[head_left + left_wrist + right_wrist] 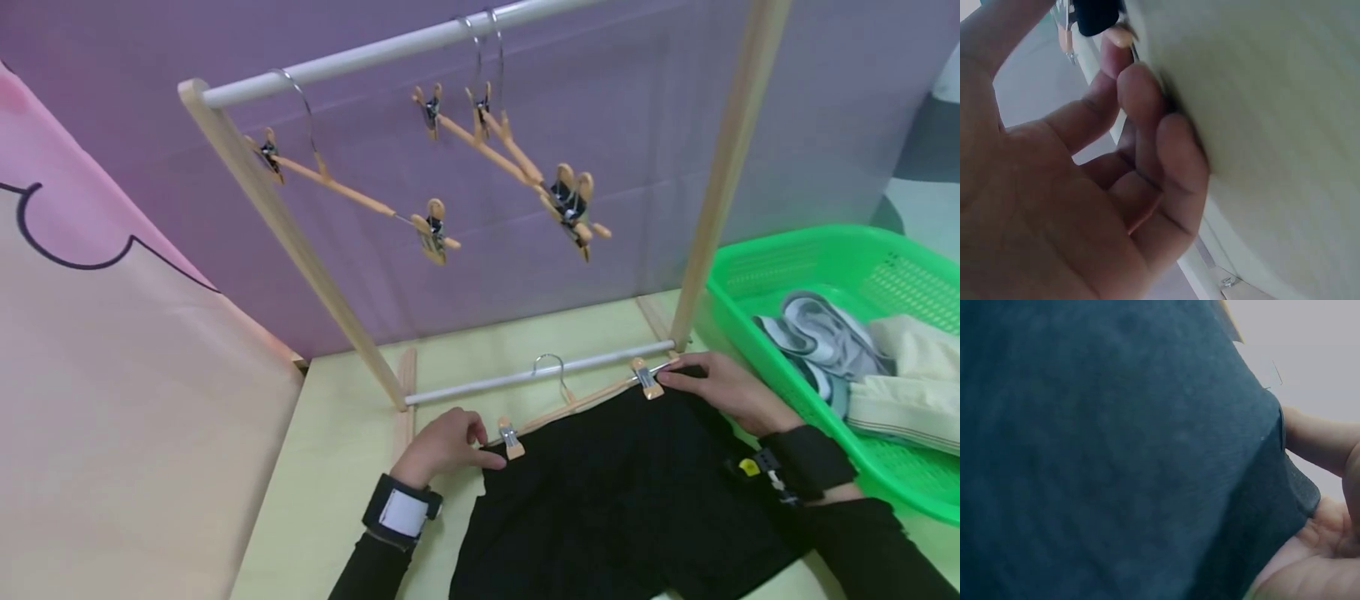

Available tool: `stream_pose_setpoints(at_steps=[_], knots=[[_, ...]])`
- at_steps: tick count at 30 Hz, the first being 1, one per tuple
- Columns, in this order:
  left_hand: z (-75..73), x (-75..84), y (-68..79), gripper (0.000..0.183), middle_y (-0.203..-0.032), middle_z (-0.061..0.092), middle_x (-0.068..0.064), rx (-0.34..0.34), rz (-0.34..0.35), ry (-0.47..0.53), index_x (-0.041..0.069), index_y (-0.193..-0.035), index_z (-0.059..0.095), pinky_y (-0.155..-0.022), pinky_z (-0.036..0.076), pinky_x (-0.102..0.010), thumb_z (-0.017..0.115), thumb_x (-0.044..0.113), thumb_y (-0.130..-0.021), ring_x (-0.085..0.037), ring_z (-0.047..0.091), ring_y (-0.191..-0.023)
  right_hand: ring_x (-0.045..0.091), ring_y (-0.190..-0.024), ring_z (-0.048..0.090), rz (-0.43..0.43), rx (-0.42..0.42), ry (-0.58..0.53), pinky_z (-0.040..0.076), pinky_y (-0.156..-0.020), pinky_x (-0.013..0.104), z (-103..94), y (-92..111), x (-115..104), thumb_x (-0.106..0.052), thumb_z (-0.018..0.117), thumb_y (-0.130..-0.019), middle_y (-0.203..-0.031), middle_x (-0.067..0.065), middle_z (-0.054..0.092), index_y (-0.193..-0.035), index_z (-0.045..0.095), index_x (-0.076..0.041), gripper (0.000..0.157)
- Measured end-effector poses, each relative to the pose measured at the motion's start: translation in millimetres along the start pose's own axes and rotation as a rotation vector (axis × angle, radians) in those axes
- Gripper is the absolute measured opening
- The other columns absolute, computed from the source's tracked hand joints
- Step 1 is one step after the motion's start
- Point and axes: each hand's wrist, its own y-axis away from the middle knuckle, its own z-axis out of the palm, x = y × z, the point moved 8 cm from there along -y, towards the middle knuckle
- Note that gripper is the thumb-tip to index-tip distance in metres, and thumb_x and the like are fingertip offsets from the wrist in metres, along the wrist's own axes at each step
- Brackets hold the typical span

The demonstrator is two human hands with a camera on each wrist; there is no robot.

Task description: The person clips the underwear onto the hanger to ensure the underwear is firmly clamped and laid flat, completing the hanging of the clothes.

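Note:
Black shorts (600, 492) lie spread on the table, waistband up against a wooden clip hanger (570, 407) with a metal hook. One clip (512, 440) bites the waistband near its left corner, another clip (647, 379) near its right. My left hand (447, 446) pinches the left waistband corner beside the clip; in the left wrist view its curled fingers (1141, 100) reach a wooden clip tip. With thumb and fingers, my right hand (723, 387) grips the right corner. Dark cloth of the shorts (1116, 450) fills most of the right wrist view.
A wooden rack with a white top rail (360, 58) stands behind the shorts, and several empty clip hangers (337, 185) hang from it. Its lower rail (480, 383) runs just beyond the hanger hook. On the right, a green basket (780, 242) holds folded grey and cream clothes (907, 392).

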Motion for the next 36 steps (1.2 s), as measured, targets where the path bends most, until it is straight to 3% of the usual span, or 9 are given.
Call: stream_pose_setpoints(at_steps=[11, 15, 18, 23, 26, 29, 32, 36], knots=[[-1.2, -0.1, 0.8, 0.034, -0.076, 0.051, -0.001, 0.018, -0.017, 0.045, 0.008, -0.079, 0.060, -0.058, 0.038, -0.027, 0.089, 0.026, -0.073, -0.015, 0.046, -0.067, 0.036, -0.114, 0.055, -0.028, 0.018, 0.028, 0.044, -0.096, 0.051, 0.1, -1, -6, -0.038, 0.057, -0.101, -0.126, 0.023, 0.057, -0.125, 0.061, 0.004, 0.048], [-0.5, -0.4, 0.6, 0.033, -0.071, 0.049, 0.002, 0.014, -0.008, 0.074, 0.009, -0.075, 0.059, -0.057, 0.037, -0.026, 0.088, 0.024, -0.075, -0.013, 0.045, -0.065, 0.041, -0.116, 0.053, -0.070, 0.038, 0.057, 0.045, -0.094, 0.051, -0.4, 2, -17, -0.032, 0.054, -0.103, -0.127, 0.028, 0.054, -0.131, 0.053, 0.009, 0.049], [0.9, 0.5, 0.0, 0.032, -0.069, 0.048, 0.004, 0.010, 0.005, 0.083, 0.010, -0.073, 0.058, -0.058, 0.036, -0.024, 0.087, 0.023, -0.076, -0.012, 0.044, -0.064, 0.049, -0.115, 0.052, -0.124, 0.070, 0.173, 0.047, -0.090, 0.054, -2.1, 5, -31, -0.025, 0.056, -0.103, -0.125, 0.035, 0.053, -0.131, 0.049, 0.016, 0.050], [0.7, 2.1, -1.0, 0.031, -0.070, 0.048, 0.004, 0.008, 0.016, 0.073, 0.011, -0.074, 0.057, -0.060, 0.036, -0.024, 0.086, 0.023, -0.077, -0.011, 0.044, -0.066, 0.046, -0.097, 0.059, -0.246, 0.210, 0.485, 0.049, -0.079, 0.055, 0.0, 14, -77, -0.018, 0.066, -0.096, -0.112, 0.035, 0.059, -0.120, 0.057, 0.017, 0.043], [0.6, 1.3, -1.9, 0.031, -0.070, 0.048, 0.004, -0.001, 0.017, 0.076, 0.010, -0.074, 0.057, -0.060, 0.035, -0.024, 0.085, 0.022, -0.078, -0.012, 0.044, -0.066, 0.038, -0.094, 0.062, -0.336, 0.196, 0.509, 0.050, -0.080, 0.053, 20.5, 13, -112, -0.017, 0.066, -0.095, -0.106, 0.026, 0.065, -0.113, 0.064, 0.010, 0.032], [0.5, -0.5, -3.0, 0.032, -0.069, 0.048, 0.004, -0.006, 0.014, 0.079, 0.010, -0.074, 0.056, -0.060, 0.035, -0.024, 0.085, 0.023, -0.078, -0.012, 0.044, -0.066, 0.029, -0.092, 0.065, -0.391, 0.055, 0.445, 0.053, -0.081, 0.047, 58.6, 3, -137, -0.018, 0.064, -0.097, -0.100, 0.013, 0.069, -0.109, 0.068, 0.001, 0.023], [0.3, -1.4, -4.8, 0.032, -0.069, 0.048, 0.004, -0.003, 0.019, 0.077, 0.010, -0.075, 0.056, -0.060, 0.035, -0.024, 0.085, 0.023, -0.078, -0.012, 0.044, -0.066, 0.017, -0.079, 0.062, -0.395, -0.039, 0.440, 0.052, -0.072, 0.037, 99.4, -12, -149, -0.027, 0.066, -0.097, -0.091, 0.003, 0.067, -0.104, 0.070, -0.006, 0.023], [2.5, -2.2, -6.9, 0.032, -0.072, 0.050, 0.003, -0.006, 0.017, 0.073, 0.008, -0.084, 0.059, -0.061, 0.037, -0.024, 0.086, 0.024, -0.077, -0.012, 0.046, -0.067, 0.005, -0.061, 0.048, -0.444, -0.109, 0.491, 0.043, -0.060, 0.026, 146.1, -25, -157, -0.039, 0.068, -0.093, -0.075, -0.005, 0.060, -0.092, 0.071, -0.011, 0.029]])
